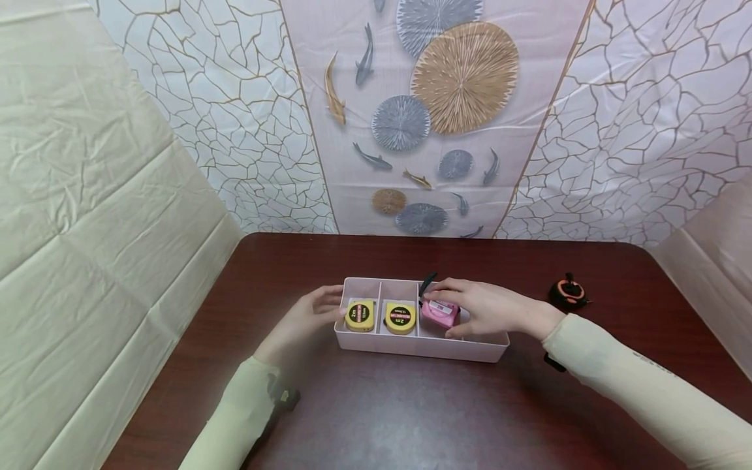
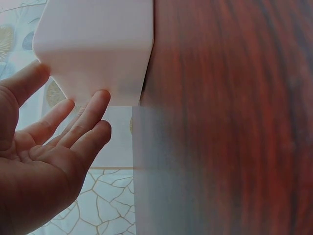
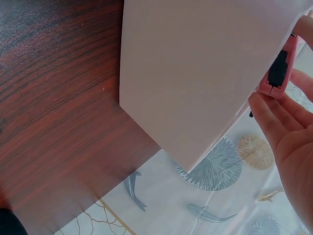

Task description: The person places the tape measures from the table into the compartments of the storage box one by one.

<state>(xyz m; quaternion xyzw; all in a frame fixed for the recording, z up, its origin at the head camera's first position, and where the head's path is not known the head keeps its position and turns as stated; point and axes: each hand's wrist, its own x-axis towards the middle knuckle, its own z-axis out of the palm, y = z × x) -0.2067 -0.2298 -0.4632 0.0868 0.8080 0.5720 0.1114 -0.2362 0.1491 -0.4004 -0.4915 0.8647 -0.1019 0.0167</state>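
A pale pink divided box (image 1: pixel 420 347) lies lengthwise across the table. Two yellow tape measures, one (image 1: pixel 360 316) in the leftmost compartment and another (image 1: pixel 400 318) in the second, lie face up. My right hand (image 1: pixel 490 308) grips a pink tape measure (image 1: pixel 439 313) with a dark strap, at the third compartment. In the right wrist view, the pink tape measure (image 3: pixel 279 71) shows between the thumb and fingers at the box's rim. At the box's left end, my left hand (image 1: pixel 301 321) rests its fingertips on the wall, fingers loosely extended and holding nothing.
A black and orange tape measure (image 1: pixel 568 294) lies on the dark wooden table (image 1: pixel 376 411), to the right beyond the right wrist. Patterned cloth (image 1: pixel 423 117) hangs behind the table's far edge, and pale cloth (image 1: pixel 106 215) stands along the left side.
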